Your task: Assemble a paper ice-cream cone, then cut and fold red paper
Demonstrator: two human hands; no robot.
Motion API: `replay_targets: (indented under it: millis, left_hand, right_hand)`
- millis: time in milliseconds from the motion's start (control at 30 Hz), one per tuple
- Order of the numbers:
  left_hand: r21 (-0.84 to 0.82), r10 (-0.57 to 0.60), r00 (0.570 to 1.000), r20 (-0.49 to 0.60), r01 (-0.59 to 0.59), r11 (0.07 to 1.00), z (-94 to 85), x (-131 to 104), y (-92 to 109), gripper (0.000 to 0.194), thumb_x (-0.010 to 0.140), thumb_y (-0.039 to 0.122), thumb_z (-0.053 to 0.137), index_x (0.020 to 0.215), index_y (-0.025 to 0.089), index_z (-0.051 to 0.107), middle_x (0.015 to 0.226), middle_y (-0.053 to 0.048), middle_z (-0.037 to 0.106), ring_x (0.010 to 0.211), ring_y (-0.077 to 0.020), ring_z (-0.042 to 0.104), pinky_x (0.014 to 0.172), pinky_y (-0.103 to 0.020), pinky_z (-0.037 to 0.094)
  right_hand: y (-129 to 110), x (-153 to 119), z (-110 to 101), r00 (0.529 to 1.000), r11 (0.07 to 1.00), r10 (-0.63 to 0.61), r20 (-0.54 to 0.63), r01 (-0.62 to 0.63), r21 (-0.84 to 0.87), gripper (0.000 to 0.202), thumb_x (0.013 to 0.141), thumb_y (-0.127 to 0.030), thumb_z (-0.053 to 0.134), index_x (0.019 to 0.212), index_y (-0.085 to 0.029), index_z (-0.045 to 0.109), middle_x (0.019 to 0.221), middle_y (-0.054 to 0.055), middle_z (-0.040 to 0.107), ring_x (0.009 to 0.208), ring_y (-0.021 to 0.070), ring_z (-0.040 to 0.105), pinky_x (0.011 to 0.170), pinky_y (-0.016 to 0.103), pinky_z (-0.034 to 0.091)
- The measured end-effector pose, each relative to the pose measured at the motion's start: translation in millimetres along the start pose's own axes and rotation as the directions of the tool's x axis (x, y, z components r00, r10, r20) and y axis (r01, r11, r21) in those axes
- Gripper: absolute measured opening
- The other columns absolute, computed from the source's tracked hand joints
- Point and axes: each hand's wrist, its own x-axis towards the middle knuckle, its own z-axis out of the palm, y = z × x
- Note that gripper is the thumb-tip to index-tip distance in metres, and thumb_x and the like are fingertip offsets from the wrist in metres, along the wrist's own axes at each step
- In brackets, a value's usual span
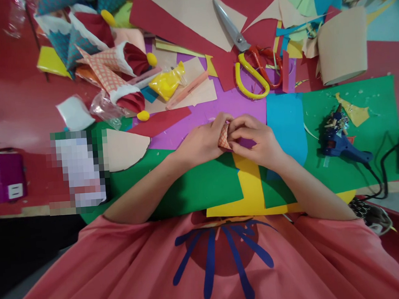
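Note:
A small piece in orange-and-cream checked paper (224, 138), which looks like a rolled cone, is held up between my two hands over the coloured sheets. My left hand (202, 141) is closed around its left side. The fingers of my right hand (258, 141) are bent and pinch at its right edge; my fingers hide much of it. Finished-looking checked cones (107, 76) with white rims, dark red tops and yellow tips lie at the upper left. Large scissors (243, 46) with one yellow and one red handle rest above my hands, blades apart.
A blue glue gun (344, 144) with a cord lies at right on a green sheet (377, 109). Paper scraps and a beige paper roll (344, 46) crowd the upper right. At left are a beige cut piece (126, 148), a blurred-out flat object (79, 169) and a purple box (5, 176).

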Motion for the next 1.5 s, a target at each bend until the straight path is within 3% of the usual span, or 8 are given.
replay_targets:
  millis: [300, 500, 667, 800, 900, 1033, 1233, 1500]
  left_hand:
    - [-0.106, 0.065, 0.989, -0.131, -0.079, 0.991, 1.4, 1, -8, 0.044, 0.076, 0.034, 0.065, 0.111, 0.020, 0.043, 0.096, -0.004, 0.066, 0.078, -0.0190, 0.066, 0.059, -0.026, 0.045]
    - [-0.149, 0.101, 0.967, -0.232, -0.138, 0.979, 0.7, 1, -11, 0.043, 0.073, 0.022, 0.067, 0.108, 0.021, 0.042, 0.101, -0.004, 0.064, 0.090, -0.0186, 0.065, 0.070, -0.027, 0.049]
    - [-0.121, 0.043, 0.962, -0.269, -0.078, 0.990, -1.3, 2, -10, 0.042, 0.072, 0.019, 0.066, 0.106, 0.021, 0.042, 0.102, -0.005, 0.062, 0.093, -0.0196, 0.064, 0.074, -0.029, 0.049]
    - [-0.105, 0.023, 0.959, -0.281, -0.054, 0.993, -3.3, 3, -8, 0.041, 0.071, 0.017, 0.063, 0.106, 0.021, 0.041, 0.103, -0.005, 0.061, 0.095, -0.0194, 0.063, 0.077, -0.030, 0.049]
    - [-0.080, 0.022, 0.962, -0.273, -0.045, 0.996, -3.4, 2, -7, 0.040, 0.073, 0.019, 0.062, 0.107, 0.021, 0.042, 0.103, -0.004, 0.061, 0.097, -0.0190, 0.063, 0.079, -0.030, 0.048]
    - [-0.068, 0.039, 0.963, -0.265, -0.060, 0.996, -1.6, 1, -7, 0.039, 0.073, 0.020, 0.062, 0.106, 0.021, 0.043, 0.102, -0.003, 0.061, 0.096, -0.0186, 0.062, 0.078, -0.028, 0.048]
    - [-0.105, 0.037, 0.967, -0.253, -0.065, 0.992, -1.6, 1, -7, 0.037, 0.073, 0.021, 0.061, 0.106, 0.020, 0.044, 0.101, -0.003, 0.061, 0.095, -0.0179, 0.062, 0.078, -0.029, 0.048]
    - [-0.091, 0.048, 0.970, -0.239, -0.071, 0.993, -0.2, 1, -7, 0.038, 0.073, 0.019, 0.061, 0.108, 0.021, 0.045, 0.105, -0.005, 0.061, 0.100, -0.0195, 0.062, 0.082, -0.029, 0.049]
  right_hand:
    - [3, 3, -11, 0.988, 0.977, 0.127, -0.086, -0.110, 0.180, 0.010, 0.082, -0.024, 0.064, 0.072, -0.020, 0.062, 0.087, 0.002, 0.065, 0.078, 0.0142, 0.061, 0.069, 0.031, 0.050]
    - [17, 7, -38, 0.942, 0.969, 0.158, -0.295, -0.091, 0.229, 0.024, 0.082, -0.043, 0.067, 0.071, -0.022, 0.063, 0.083, 0.003, 0.065, 0.083, 0.0173, 0.062, 0.076, 0.037, 0.052]
    - [18, 0, -62, 0.874, 0.994, 0.100, -0.476, -0.106, 0.014, 0.017, 0.082, -0.037, 0.068, 0.071, -0.023, 0.065, 0.081, 0.005, 0.066, 0.080, 0.0178, 0.063, 0.074, 0.036, 0.051]
    - [21, -20, -59, 0.953, 0.921, 0.099, -0.286, -0.197, -0.337, 0.008, 0.084, -0.025, 0.063, 0.076, -0.023, 0.063, 0.090, 0.005, 0.068, 0.084, 0.0199, 0.066, 0.074, 0.039, 0.053]
    - [25, -33, -52, 0.995, 0.861, 0.018, -0.096, -0.064, -0.505, 0.006, 0.085, -0.019, 0.057, 0.081, -0.021, 0.061, 0.096, 0.009, 0.069, 0.090, 0.0234, 0.067, 0.075, 0.041, 0.055]
    - [25, -36, -50, 0.996, 0.790, -0.005, 0.090, 0.059, -0.611, 0.012, 0.087, -0.017, 0.051, 0.081, -0.021, 0.060, 0.100, 0.010, 0.072, 0.093, 0.0257, 0.068, 0.075, 0.041, 0.054]
    - [22, -34, -49, 0.989, 0.769, 0.060, 0.132, 0.038, -0.638, 0.019, 0.090, -0.020, 0.048, 0.103, -0.019, 0.063, 0.100, 0.009, 0.074, 0.095, 0.0257, 0.069, 0.079, 0.041, 0.053]
    - [10, -55, -38, 0.970, 0.744, 0.167, 0.179, -0.005, -0.668, 0.044, 0.091, -0.024, 0.051, 0.134, -0.017, 0.052, 0.136, 0.016, 0.058, 0.123, 0.0308, 0.057, 0.097, 0.049, 0.048]
